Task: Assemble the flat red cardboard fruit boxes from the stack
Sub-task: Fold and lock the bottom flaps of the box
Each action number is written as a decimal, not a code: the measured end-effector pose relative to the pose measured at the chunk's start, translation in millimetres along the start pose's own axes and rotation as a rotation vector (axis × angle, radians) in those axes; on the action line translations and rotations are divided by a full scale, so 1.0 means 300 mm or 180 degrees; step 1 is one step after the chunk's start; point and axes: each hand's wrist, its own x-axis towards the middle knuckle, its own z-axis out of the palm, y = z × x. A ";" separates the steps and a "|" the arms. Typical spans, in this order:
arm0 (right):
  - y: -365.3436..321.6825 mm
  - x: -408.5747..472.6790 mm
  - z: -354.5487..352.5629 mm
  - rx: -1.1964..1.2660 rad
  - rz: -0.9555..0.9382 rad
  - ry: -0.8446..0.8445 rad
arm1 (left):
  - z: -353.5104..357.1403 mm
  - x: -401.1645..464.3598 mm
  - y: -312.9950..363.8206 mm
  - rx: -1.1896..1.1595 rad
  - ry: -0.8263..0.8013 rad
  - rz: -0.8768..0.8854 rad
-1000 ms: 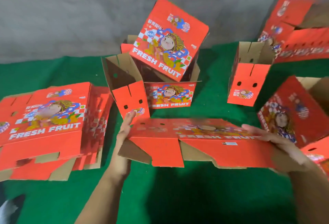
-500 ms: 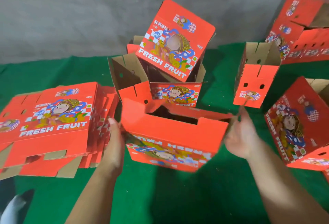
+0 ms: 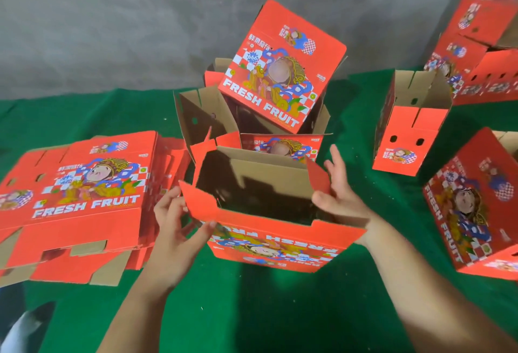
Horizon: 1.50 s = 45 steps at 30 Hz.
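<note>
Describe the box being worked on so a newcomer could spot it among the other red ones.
On the green mat, right of the flat stack, one opened box sits nearest the camera between both hands. Unlike its neighbours, its open end faces up and its FRESH FRUIT print reads upside down.

Single head-worn wide-angle view, looking forward and down — close over the green cloth (image 3: 252, 310), grey wall (image 3: 126, 16) across the frame's top — edges bowed
</note>
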 end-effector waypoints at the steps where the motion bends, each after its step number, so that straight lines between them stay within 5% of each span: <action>1: 0.000 0.002 -0.004 -0.0220 -0.0016 -0.0136 | -0.016 0.002 -0.004 0.0053 -0.0127 -0.0021; 5: -0.015 0.024 0.013 -0.0363 0.0099 0.0076 | -0.061 0.014 0.003 0.0649 -0.0586 -0.0062; 10: -0.011 0.034 0.041 0.0120 0.0113 0.0909 | -0.031 0.050 0.030 -0.1094 0.0007 -0.0955; 14: -0.030 0.029 0.032 0.0221 0.0019 0.1384 | -0.004 0.059 0.031 0.0427 -0.0079 -0.0964; 19: -0.036 0.037 0.012 -0.0561 -0.0437 0.2206 | 0.052 0.095 0.087 0.1038 0.0418 -0.0729; 22: -0.065 0.023 0.037 -0.1281 -0.1258 0.2944 | 0.089 0.108 0.098 0.1613 0.0532 -0.0656; 24: -0.075 0.011 0.080 -0.2455 -0.2198 0.2490 | 0.107 0.116 0.097 0.1707 0.0563 -0.0571; 26: -0.069 0.008 0.140 -0.3229 -0.2447 0.1193 | 0.112 0.128 0.091 0.1836 0.0550 -0.0534; 29: -0.049 0.043 0.199 -0.3917 -0.0800 -0.0179 | 0.112 0.146 0.087 0.2211 0.0600 -0.0601; 31: -0.043 0.087 0.203 -0.4102 -0.0066 -0.0102 | 0.121 0.143 0.088 0.2347 0.0630 -0.0597; 36: -0.020 0.156 0.191 -0.4096 0.0395 -0.0028 | 0.129 0.120 0.072 0.2391 0.0965 -0.0492; 38: 0.000 0.144 0.182 -0.4214 0.0517 0.0007 | 0.136 0.110 0.061 0.2311 0.1041 0.0049; 41: 0.020 0.121 0.185 -0.4255 0.0082 0.0495 | 0.151 0.100 0.060 0.1851 0.0720 0.1103; 45: 0.031 0.080 0.200 -0.4026 -0.0886 0.1571 | 0.122 0.142 0.096 0.2048 -0.0036 0.0919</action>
